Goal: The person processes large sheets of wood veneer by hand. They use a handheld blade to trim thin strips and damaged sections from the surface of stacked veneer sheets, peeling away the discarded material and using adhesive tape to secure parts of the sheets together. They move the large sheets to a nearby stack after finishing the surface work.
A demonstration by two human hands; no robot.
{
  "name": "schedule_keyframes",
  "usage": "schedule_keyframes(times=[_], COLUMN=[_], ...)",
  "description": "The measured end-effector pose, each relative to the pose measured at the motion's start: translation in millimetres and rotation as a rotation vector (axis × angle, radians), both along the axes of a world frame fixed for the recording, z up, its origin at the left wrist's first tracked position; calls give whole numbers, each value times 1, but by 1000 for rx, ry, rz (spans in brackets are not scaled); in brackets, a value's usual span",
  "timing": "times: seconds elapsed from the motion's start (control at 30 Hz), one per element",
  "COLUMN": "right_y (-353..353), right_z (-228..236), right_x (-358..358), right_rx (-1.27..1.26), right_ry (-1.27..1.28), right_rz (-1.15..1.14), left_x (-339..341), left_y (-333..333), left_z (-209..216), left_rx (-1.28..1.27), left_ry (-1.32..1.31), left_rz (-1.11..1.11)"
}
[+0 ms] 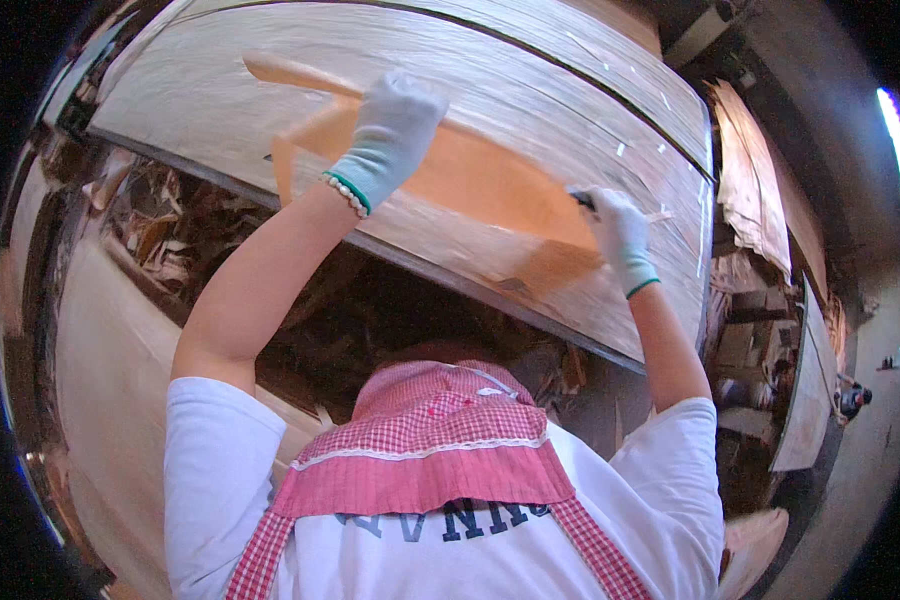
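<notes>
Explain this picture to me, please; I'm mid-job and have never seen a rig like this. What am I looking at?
There is no machine here: these are a person's own hands in white gloves with green cuffs. The single picture comes from a wide fisheye camera on the person's head, looking down, so straight edges bend near the rim. Picture left is the person's left.

In front lies a broad, pale, streaky surface, with small white strips toward its right side. Over it is a thin orange sheet, partly raised and curled.

The left hand appears closed on the sheet's far edge. The right hand, at its right end, holds a small dark object, too blurred to identify.
</notes>
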State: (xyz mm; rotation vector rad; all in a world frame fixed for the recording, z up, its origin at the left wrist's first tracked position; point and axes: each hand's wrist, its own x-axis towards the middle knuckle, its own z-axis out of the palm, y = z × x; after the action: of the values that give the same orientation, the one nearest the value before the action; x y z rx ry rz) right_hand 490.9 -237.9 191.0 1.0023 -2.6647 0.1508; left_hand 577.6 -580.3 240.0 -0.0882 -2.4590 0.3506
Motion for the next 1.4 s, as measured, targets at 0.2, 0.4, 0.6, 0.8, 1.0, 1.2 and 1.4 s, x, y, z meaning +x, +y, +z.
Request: schedule_keyframes(times=[0.2, 0.4, 0.6, 0.8, 1.0, 1.2, 1.4], right_y=[46, 60, 87, 75, 52, -6, -121], right_z=[42, -73, -127, -76, -169, -143, -188], right_x=[80, 139, 151, 131, 119, 109, 106], right_rx=[30, 97, -237, -938, -217, 214, 113], right_ry=[283, -82, -498, -968, -534, -456, -400], right_rz=[-122, -203, -264, -692, -259, -184, -55], left_x=[20, 64, 78, 99, 51, 42, 47], left_y=[22, 33, 40, 65, 119, 104, 103], left_z=[-24, -152, -230, -229, -235, -295, -287], left_rx=[335, 296, 365, 162, 723, 774, 871], left_ry=[149, -294, -374, -658, -354, 127, 21], left_rz=[-303, -174, -194, 26, -44, 58, 18])
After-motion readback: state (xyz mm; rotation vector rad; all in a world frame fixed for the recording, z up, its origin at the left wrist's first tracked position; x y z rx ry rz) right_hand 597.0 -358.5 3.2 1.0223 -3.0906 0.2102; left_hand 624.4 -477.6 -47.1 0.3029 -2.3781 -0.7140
